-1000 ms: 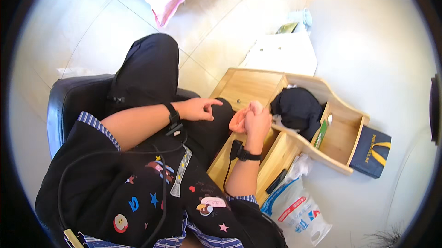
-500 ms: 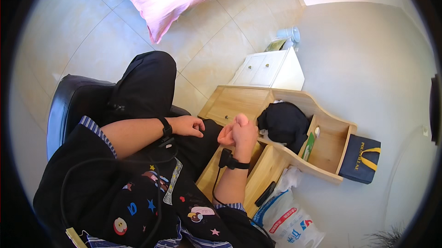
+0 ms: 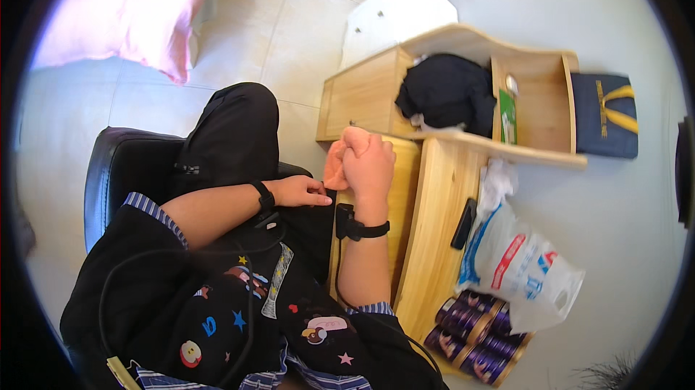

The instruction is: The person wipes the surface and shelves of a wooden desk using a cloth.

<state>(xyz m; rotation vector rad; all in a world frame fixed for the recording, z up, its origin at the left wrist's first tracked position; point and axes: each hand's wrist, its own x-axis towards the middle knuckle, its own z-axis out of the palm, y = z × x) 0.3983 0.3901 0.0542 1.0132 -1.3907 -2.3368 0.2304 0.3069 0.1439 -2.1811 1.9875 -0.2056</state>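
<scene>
My right hand (image 3: pixel 370 171) is closed around a soft orange-pink cloth (image 3: pixel 334 167). Part of the cloth bulges above the fist and part hangs on its left side. Below this hand lies a yellowish wooden surface (image 3: pixel 402 186) of the desk. My left hand (image 3: pixel 295 191) rests by my dark-trousered thigh, its fingers loosely bent, the thumb apart, and nothing visible in it. A gap separates it from the cloth. Each wrist wears a black strap with a small device and a cable.
Beyond the right hand, a wooden shelf unit (image 3: pixel 534 145) holds a bunched black cloth (image 3: pixel 449 93) and a green packet (image 3: pixel 507 116). A navy bag (image 3: pixel 604 119), a black phone-like object (image 3: pixel 464 223), a white plastic bag (image 3: pixel 532 270) and several purple cans (image 3: pixel 467 318) are to the right.
The view has swung toward the right, bringing the purple cans into sight. More of the orange-pink cloth shows in my right fist. My left hand stays near my thigh.
</scene>
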